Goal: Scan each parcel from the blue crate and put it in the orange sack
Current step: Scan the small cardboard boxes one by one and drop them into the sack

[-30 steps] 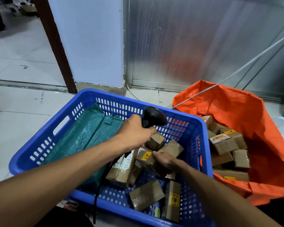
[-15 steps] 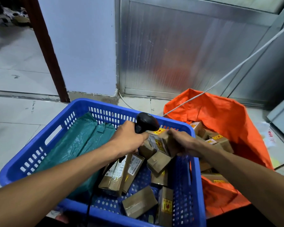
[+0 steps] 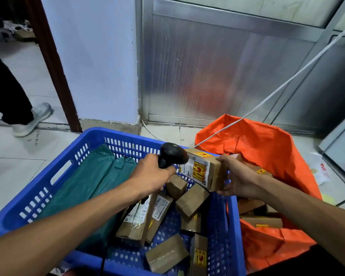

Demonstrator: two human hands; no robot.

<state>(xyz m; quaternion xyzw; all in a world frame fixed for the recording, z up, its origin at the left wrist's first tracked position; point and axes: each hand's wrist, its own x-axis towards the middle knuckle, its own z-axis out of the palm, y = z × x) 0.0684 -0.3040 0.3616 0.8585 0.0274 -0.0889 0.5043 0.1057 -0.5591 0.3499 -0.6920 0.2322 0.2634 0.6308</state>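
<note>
Right hand (image 3: 237,180) grips parcel (image 3: 204,170) | scanner (image 3: 172,155) covers its corner

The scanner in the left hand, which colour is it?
Black. The scanner shows best in the head view, gripped by the left hand.

a person's leg in dark trousers (image 3: 7,92) and a pale shoe (image 3: 31,120) stand on the tiled floor (image 3: 14,168) beside a brown doorframe (image 3: 52,62).
</note>
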